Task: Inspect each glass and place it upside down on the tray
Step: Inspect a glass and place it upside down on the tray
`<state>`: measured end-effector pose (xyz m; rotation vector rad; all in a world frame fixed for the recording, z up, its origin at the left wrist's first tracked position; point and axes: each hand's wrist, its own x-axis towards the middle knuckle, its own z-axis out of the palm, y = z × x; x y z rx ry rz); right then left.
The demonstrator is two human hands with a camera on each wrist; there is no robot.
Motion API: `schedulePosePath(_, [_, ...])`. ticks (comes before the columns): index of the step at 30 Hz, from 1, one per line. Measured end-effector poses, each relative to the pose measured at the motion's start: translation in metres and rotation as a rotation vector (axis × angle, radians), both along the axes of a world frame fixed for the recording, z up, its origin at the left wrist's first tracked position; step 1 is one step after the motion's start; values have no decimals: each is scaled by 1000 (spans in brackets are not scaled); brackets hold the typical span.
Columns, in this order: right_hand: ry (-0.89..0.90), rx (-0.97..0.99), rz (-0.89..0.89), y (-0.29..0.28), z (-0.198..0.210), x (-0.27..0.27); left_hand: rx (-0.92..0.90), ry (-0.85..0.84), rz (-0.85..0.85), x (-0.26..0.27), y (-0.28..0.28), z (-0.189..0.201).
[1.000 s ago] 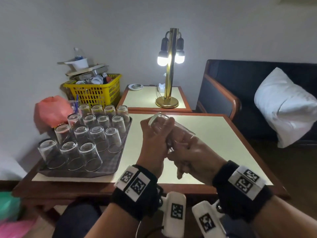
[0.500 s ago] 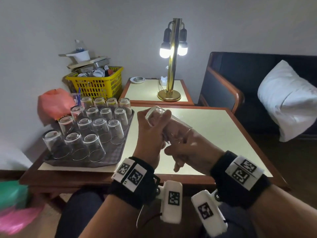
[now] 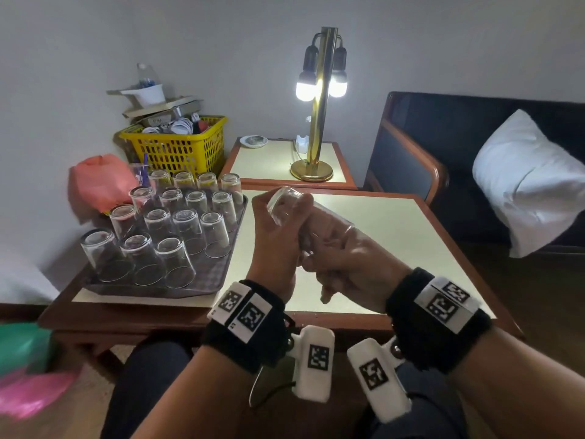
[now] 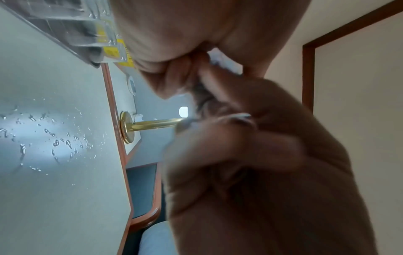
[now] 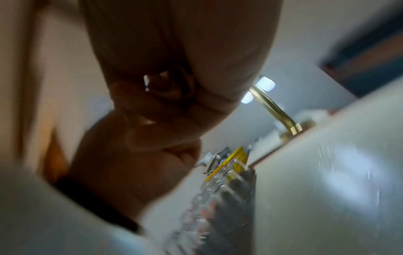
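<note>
A clear glass (image 3: 286, 204) lies tilted in the air over the table, its thick base toward the upper left. My left hand (image 3: 275, 236) grips the base end. My right hand (image 3: 342, 258) curls round the rim end, and part of the rim (image 4: 237, 116) shows between its fingers. Just to the left, a dark tray (image 3: 218, 274) carries several glasses (image 3: 186, 226) standing upside down in rows. In the blurred right wrist view, the tray's glasses (image 5: 222, 198) are under the two joined hands.
The cream table top (image 3: 395, 236) has water drops (image 4: 56, 143) on it. A lit brass lamp (image 3: 319, 99) stands on a side table behind. A yellow basket (image 3: 180, 150) and a red bag (image 3: 101, 182) sit behind the tray. A dark sofa with a white pillow (image 3: 531, 185) is at the right.
Both hands keep the same hold on the glass above the table and have barely moved. The head view has shifted slightly.
</note>
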<state>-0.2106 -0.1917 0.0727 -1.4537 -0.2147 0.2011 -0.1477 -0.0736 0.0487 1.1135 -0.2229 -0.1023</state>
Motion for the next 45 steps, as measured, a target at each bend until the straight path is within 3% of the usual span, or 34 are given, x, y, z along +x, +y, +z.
schedulePosePath(2, [66, 93, 12, -1, 2, -3, 36, -14, -33, 0, 1, 1])
schedulePosePath(3, [27, -39, -37, 0, 2, -3, 74, -1, -45, 2, 2, 2])
schedulePosePath(7, [-409, -1059, -269, 0, -8, 8, 184, 39, -22, 11, 7, 10])
schedulePosePath(9, [-532, -1241, -236, 2, -14, 10, 176, 71, -33, 12, 7, 13])
schedulePosePath(11, [-504, -1153, -174, 2, -15, 11, 158, 64, -8, 11, 6, 13])
schedulePosePath(15, [-34, -178, -37, 4, 3, 5, 16, -2, -4, 4, 3, 8])
schedulePosePath(17, [85, 63, -1, 0, 5, 1, 3, -33, -9, 3, 0, 4])
schedulePosePath(19, [73, 1, -35, 1, 3, 2, 70, -30, -30, 6, -1, 5])
schedulePosePath(23, [-313, -951, -193, -3, -3, 15, 181, 14, 3, 19, 6, 4])
schedulePosePath(24, [-405, -1115, -180, -2, -6, 17, 179, 29, -1, 20, 7, 5])
schedulePosePath(26, [-479, -1220, -163, 0, -11, 17, 158, 60, -22, 21, 8, 8])
schedulePosePath(28, [-462, -1014, -145, 0, -15, 18, 139, 37, -1, 18, 7, 8])
schedulePosePath(31, [-81, -190, -41, 4, -3, 10, 59, -53, 16, 11, 5, 4])
schedulePosePath(32, [12, 35, 2, 3, -1, 7, 34, -84, 16, 10, 4, 3])
schedulePosePath(33, [47, 137, 17, 2, 1, 4, 37, -97, 7, 9, 3, 3])
schedulePosePath(34, [46, 120, 8, 1, 1, 4, 60, -87, -4, 10, 3, 3])
schedulePosePath(35, [0, -16, -28, 0, 0, 6, 94, -58, -23, 12, 3, 4])
schedulePosePath(38, [-324, -829, -227, 0, -5, 14, 186, 70, -45, 21, 6, 8])
schedulePosePath(40, [-524, -1137, -209, 1, -15, 19, 184, 91, -23, 25, 7, 8])
schedulePosePath(42, [-532, -1131, -167, 0, -19, 22, 164, 81, -2, 22, 5, 9])
schedulePosePath(43, [-437, -988, -142, -1, -20, 23, 152, 69, 11, 20, 4, 7])
schedulePosePath(45, [-119, -402, -57, -1, -13, 20, 101, 20, 45, 14, 2, 2])
